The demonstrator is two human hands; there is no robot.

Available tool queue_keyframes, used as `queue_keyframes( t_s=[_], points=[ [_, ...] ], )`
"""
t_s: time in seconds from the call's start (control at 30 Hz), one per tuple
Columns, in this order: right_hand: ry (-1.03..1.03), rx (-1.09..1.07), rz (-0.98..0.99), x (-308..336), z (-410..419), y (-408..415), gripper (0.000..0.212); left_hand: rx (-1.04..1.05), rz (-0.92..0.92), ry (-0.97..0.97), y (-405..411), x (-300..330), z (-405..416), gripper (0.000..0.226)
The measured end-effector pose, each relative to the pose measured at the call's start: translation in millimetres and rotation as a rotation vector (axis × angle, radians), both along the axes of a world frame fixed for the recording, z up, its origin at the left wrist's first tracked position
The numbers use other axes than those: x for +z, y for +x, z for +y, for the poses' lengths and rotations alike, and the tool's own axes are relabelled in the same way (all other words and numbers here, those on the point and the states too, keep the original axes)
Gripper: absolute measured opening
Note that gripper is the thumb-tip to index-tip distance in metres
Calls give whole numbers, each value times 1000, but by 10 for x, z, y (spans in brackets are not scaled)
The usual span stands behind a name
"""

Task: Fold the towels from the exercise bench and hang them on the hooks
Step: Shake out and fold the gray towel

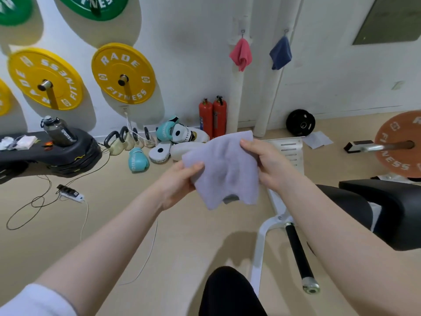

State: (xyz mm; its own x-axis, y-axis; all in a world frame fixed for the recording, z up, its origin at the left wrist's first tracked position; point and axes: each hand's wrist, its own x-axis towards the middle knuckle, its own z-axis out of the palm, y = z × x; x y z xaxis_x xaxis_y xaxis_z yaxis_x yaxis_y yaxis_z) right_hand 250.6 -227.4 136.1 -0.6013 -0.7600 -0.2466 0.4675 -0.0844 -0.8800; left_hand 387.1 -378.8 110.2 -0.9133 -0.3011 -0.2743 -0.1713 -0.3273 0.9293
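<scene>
I hold a folded lavender towel (224,169) in mid-air in front of me. My left hand (180,183) pinches its left edge and my right hand (266,163) grips its upper right corner. On the far wall a pink towel (241,54) hangs from one hook (242,31) and a dark blue towel (281,53) hangs from the hook (286,31) to its right. The black padded exercise bench (385,208) is at my right, with its white frame (276,208) below the towel.
Yellow and green weight plates (123,73) hang on the left wall. Two red fire extinguishers (213,117), boxing gloves (137,159), kettlebells (124,140) and a power strip with cables (71,193) lie on the floor. A loaded barbell (401,144) is at right.
</scene>
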Motion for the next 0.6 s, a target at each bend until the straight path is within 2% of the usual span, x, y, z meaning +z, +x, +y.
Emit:
queue_keyframes(
  t_s=[0.1,0.23,0.37,0.43,0.53,0.6],
  points=[
    [128,38,189,83,17,-91,17,63,70,-26,-18,133,-152,17],
    [163,73,382,323,-123,-264,21,64,167,-114,-100,267,-345,20],
    [155,-74,545,516,-374,-423,17,78,200,-168,-263,415,-598,22],
    [99,-149,579,535,-483,-542,19,149,215,-209,-421,524,-674,17],
    [-55,-161,522,533,-617,-797,20,369,236,-425,-759,674,-750,9],
    [-108,-141,476,533,-711,-1005,17,437,279,-515,-1046,714,-848,7]
  ],
)
